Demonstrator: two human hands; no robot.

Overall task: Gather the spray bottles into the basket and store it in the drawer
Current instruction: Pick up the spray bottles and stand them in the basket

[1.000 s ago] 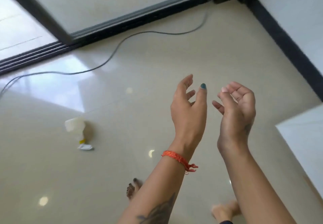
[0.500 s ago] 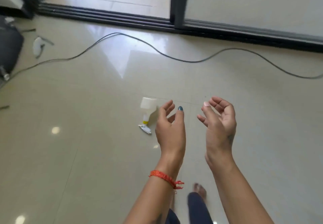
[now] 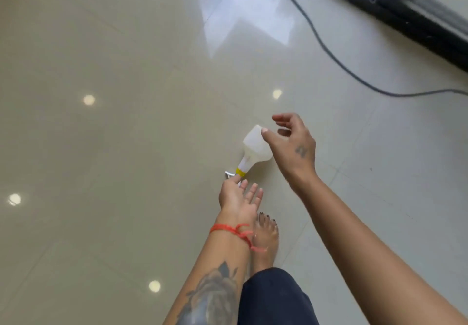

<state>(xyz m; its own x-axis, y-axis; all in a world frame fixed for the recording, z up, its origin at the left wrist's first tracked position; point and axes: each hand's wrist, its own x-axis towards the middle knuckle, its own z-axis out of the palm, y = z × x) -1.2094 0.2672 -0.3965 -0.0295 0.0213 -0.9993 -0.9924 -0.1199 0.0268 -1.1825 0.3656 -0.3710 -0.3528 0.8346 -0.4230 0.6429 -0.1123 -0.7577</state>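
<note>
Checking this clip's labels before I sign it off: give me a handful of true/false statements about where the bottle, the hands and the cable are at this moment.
1. The white spray bottle lies on its side on the tiled floor. True.
2. The right hand grips the bottle around its middle. False: it hangs open over the bottle's base, fingers spread.
3. The left hand reaches the bottle's trigger end, near the yellow collar. True.
4. A basket stands beside the bottle. False: no basket is in view.
5. A dark cable runs across the floor beyond the bottle. True.
6. The red thread bracelet is on the right wrist. False: it is on the left wrist.
</note>
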